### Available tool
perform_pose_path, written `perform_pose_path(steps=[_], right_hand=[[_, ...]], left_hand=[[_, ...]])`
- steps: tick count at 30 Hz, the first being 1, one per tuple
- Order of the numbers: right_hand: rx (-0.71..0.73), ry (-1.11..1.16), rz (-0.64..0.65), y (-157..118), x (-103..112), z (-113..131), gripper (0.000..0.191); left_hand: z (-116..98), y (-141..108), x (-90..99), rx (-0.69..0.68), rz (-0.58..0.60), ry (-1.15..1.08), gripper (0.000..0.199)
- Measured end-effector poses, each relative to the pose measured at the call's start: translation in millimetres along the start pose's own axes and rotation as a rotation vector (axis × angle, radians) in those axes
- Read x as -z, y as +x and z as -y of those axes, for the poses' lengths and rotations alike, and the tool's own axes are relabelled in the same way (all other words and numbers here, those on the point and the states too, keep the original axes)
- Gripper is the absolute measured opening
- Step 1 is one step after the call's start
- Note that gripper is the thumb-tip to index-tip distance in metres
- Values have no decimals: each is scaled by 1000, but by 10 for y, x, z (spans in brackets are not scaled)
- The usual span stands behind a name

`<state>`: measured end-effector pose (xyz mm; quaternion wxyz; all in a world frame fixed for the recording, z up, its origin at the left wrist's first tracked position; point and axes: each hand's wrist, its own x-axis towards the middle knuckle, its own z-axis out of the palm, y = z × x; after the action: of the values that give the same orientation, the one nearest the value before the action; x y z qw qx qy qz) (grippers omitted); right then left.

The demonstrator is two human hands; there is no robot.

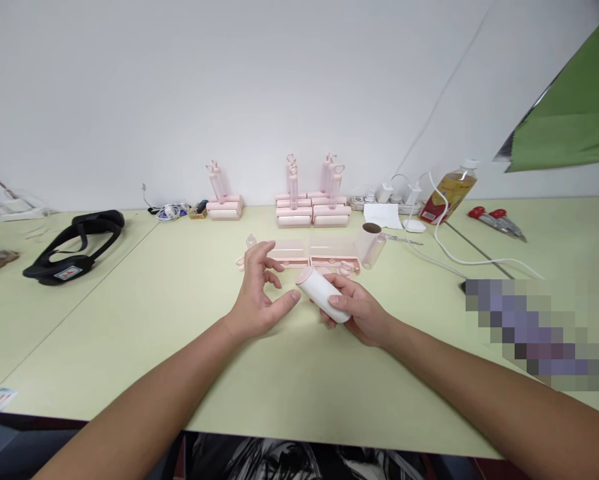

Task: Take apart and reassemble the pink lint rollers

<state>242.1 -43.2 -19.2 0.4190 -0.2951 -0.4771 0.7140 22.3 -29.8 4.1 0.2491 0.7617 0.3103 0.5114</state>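
Note:
My right hand [354, 305] is closed around a white lint-roller roll [324, 295], which is tilted with its pink-rimmed end toward the upper left. My left hand [263, 290] is open, its fingers spread and curved; the thumb comes close to that end of the roll, and I cannot tell whether it touches. Just beyond both hands lie two clear-and-pink roller covers [334, 250], with small pink parts [345, 269] by them. To their right are a cardboard-cored tube [369, 239] standing up and a clear pink handle [374, 251] leaning on it.
Several assembled pink lint rollers [293, 217] stand near the wall, one pair [224, 208] farther left. A black headset strap [74, 250] lies at left. At right are a drink bottle [449, 193], red-handled pliers [498, 222], a white cable [449, 247] and a blurred-out object [534, 333].

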Motion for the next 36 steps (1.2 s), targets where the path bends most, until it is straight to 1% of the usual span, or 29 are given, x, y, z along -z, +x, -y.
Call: perform_pose_path(steps=[1, 3, 4, 5, 6, 8, 9, 10, 11, 12, 14, 16, 17, 19, 23, 29, 31, 34, 36], right_hand=[[-1, 1, 0, 0, -1, 1, 42], [-6, 1, -4, -2, -2, 3, 41], [-8, 0, -5, -4, -3, 3, 41], [-12, -2, -6, -6, -3, 4, 41], [-13, -4, -8, -9, -2, 4, 41], [-12, -5, -14, -13, 0, 5, 42], [-14, -5, -16, -14, 1, 5, 42], [-18, -4, -17, -14, 2, 7, 42], [-23, -3, -16, -13, 2, 8, 42], [-29, -3, -15, -12, 1, 10, 42], [-35, -3, -15, -10, -4, 15, 41], [-33, -2, -16, -8, -10, 19, 41], [-30, -1, -14, -8, -13, 19, 41], [-29, 0, -8, -8, -17, 19, 41], [-33, 2, -1, -8, -15, 15, 41], [-31, 0, -5, -8, -22, 19, 41], [-20, 14, -11, -8, -24, 22, 41], [-4, 38, -11, -9, -21, 23, 38], [-5, 40, -1, -9, -17, 21, 37]], left_hand=[[-14, 7, 17, 12, 61, 7, 68], [-40, 25, 61, 11, 259, 32, 53], [-48, 36, 84, -3, 338, 47, 47], [-52, 47, 107, -18, 372, 67, 43], [-50, 59, 128, -26, 346, 95, 43], [-30, 87, 168, 18, 201, 192, 45], [-11, 103, 187, 79, 148, 262, 45], [12, 120, 206, 160, 124, 348, 45], [39, 137, 224, 249, 131, 443, 45], [69, 152, 240, 337, 169, 541, 45], [130, 175, 262, 476, 294, 707, 47], [181, 184, 266, 546, 395, 814, 47], [199, 183, 262, 562, 425, 846, 46], [213, 179, 247, 563, 439, 882, 46], [202, 173, 227, 530, 409, 871, 52], [177, 194, 240, 535, 424, 839, 26], [134, 196, 242, 545, 439, 756, 24], [50, 182, 230, 524, 478, 511, 27], [17, 167, 208, 495, 435, 419, 27]])
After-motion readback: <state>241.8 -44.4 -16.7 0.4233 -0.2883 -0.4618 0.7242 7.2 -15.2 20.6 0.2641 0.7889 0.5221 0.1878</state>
